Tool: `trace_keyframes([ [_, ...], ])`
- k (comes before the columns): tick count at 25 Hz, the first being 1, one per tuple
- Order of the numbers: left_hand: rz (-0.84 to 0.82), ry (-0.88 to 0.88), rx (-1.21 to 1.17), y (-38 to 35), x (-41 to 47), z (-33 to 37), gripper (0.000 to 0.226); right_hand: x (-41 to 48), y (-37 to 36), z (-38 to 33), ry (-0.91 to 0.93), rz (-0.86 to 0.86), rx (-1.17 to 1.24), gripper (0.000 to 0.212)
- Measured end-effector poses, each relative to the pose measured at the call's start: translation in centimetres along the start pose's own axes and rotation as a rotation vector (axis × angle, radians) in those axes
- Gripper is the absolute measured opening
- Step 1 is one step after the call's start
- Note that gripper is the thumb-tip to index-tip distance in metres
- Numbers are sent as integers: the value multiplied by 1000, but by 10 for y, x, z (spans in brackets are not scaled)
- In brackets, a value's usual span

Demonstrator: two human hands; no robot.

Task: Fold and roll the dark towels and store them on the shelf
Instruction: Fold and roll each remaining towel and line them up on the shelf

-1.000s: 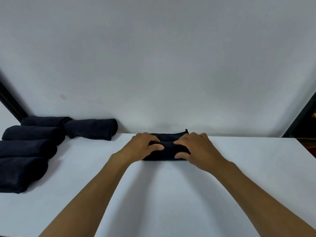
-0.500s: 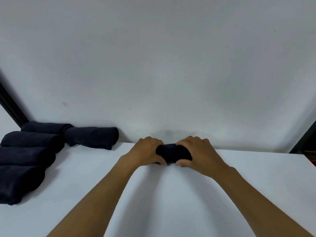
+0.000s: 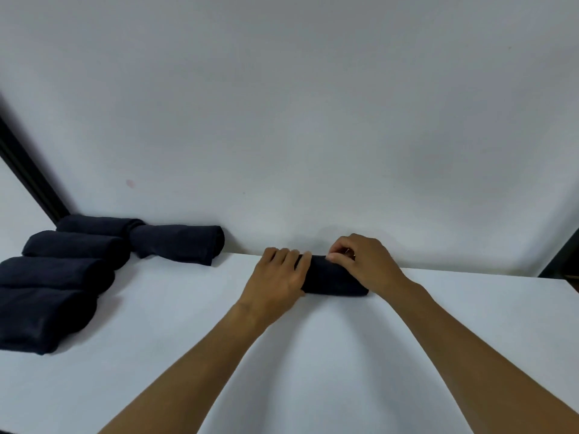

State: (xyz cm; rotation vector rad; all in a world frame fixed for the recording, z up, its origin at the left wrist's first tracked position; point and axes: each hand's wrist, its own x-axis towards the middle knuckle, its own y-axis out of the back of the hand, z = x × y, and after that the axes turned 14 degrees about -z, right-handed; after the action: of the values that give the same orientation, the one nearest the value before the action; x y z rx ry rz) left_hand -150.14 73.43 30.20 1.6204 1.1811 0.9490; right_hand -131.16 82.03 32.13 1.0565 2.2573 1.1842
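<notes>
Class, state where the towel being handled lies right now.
In the head view, the rolled dark towel lies just right of centre on the white surface near the back wall, with the left hand and right hand on it.

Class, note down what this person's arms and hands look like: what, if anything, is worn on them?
Both forearms are bare as far as the picture shows them: no sleeves in view. The left hand and right hand wear no gloves, and neither wrist carries a watch or band. Any ring is too small to tell.
</notes>
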Motion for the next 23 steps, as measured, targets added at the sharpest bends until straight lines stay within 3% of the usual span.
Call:
trace_keyframes([
  [2,-43,-18,-142,2,3,-4,59,-14,-6,1,138,36,-212,27],
  [4,-244,8,-285,20,10,-15,46,-23,-14,6,144,-87,-359,52],
  [6,-355,35,-326,27,17,-20,42,-21,-16,7,107,-117,-423,58],
  [10,-208,57,-153,15,-6,-11,63,-18,-5,-15,47,-179,-223,46],
  [14,-111,70,-142,14,-55,-44,60,-14,-20,-62,62,-314,-169,51],
  [20,-172,260,-97,19,-123,-149,56,41,-69,-168,313,-248,-262,52],
  [23,-257,351,-68,5,-134,-192,42,80,-106,-203,355,-177,-395,56],
])
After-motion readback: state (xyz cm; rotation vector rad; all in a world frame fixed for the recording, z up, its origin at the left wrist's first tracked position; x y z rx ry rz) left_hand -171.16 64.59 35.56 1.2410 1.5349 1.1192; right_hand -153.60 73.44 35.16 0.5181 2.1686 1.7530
